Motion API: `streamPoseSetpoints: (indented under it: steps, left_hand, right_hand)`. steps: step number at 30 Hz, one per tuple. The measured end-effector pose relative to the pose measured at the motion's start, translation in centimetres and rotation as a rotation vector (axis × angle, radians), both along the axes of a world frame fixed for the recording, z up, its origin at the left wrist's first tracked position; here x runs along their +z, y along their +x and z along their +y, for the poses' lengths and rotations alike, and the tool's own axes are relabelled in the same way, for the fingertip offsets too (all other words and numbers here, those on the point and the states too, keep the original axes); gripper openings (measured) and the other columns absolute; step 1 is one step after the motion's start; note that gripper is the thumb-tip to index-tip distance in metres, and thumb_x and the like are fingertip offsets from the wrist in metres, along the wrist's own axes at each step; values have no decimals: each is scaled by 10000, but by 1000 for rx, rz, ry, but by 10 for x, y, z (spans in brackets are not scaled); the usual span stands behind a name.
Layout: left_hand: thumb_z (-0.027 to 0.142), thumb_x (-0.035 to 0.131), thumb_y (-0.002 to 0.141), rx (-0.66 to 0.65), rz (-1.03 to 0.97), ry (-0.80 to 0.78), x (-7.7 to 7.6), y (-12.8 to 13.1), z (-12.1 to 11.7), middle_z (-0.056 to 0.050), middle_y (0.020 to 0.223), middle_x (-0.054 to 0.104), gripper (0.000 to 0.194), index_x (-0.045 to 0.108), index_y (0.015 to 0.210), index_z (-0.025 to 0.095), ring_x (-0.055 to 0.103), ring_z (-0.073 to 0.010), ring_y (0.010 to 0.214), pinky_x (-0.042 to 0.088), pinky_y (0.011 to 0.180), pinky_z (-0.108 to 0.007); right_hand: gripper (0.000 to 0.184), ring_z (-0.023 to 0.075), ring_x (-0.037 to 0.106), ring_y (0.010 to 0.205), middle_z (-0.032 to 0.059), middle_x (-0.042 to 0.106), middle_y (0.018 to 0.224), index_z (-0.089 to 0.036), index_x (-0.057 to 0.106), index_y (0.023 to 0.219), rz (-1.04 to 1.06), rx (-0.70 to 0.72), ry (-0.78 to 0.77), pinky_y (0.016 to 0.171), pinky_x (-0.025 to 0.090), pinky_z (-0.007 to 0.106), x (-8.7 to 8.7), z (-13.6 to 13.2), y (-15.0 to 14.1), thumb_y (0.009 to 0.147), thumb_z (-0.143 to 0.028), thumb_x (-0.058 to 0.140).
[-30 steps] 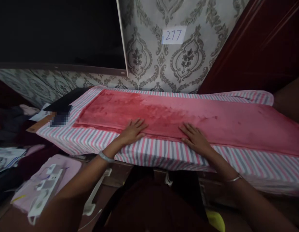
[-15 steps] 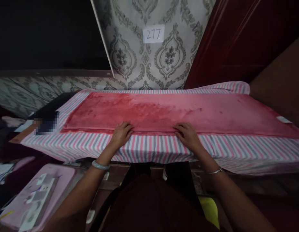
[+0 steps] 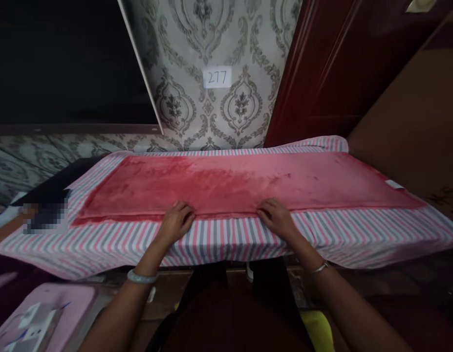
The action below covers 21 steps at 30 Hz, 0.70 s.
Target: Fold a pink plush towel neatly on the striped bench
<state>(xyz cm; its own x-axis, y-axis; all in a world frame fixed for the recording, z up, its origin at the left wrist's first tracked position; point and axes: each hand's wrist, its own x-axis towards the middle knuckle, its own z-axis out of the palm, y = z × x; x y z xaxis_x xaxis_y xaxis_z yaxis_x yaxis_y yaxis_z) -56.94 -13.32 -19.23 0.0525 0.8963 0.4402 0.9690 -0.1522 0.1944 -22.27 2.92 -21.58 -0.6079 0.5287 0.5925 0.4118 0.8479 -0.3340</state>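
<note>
A long pinkish-red plush blanket (image 3: 226, 183), folded in layers, lies flat across a striped cloth (image 3: 226, 237) that covers the table. Its left half looks darker, and a white label (image 3: 395, 184) shows at its right end. My left hand (image 3: 177, 220) pinches the near edge left of the middle, fingers curled over it. Farther right along the same edge, my right hand (image 3: 275, 217) grips it with thumb and fingers bent together. Both thumbs are partly hidden.
Behind the table are a patterned wall with a paper marked 277 (image 3: 217, 77), a dark screen (image 3: 65, 63) and a dark red door (image 3: 321, 73). A brown panel (image 3: 420, 127) borders the right end. At lower left stands a pink stool (image 3: 75, 298) with a white power strip on it.
The camera view has shifted, so the table sits lower and farther left in the picture. Both hands stay on the blanket's near edge, their fingers now more curled. The blanket lies much as before.
</note>
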Motion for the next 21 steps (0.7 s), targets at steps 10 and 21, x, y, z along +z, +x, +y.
streamPoseSetpoints:
  steps: [10, 21]
  left_hand:
    - [479, 507, 980, 54, 164, -142, -16, -9, 2, -99, 1610, 450, 599, 470, 1556, 321, 405, -339, 1502, 361, 1192, -618]
    - [390, 500, 1010, -21, 73, 132, -12, -26, -3, -47, 1227, 766, 326, 755, 1186, 290, 728, -251, 1140, 596, 986, -423]
  right_hand:
    - [532, 348, 458, 1441, 120, 496, 1573, -287, 521, 1516, -262, -25, 57, 1133, 408, 616, -9, 4, -8, 1019, -476, 508]
    - [539, 285, 380, 1515, 72, 425, 1623, -310, 469, 1562, -396, 2, -166, 1223, 325, 578, -4, -4, 3, 1031, -404, 497]
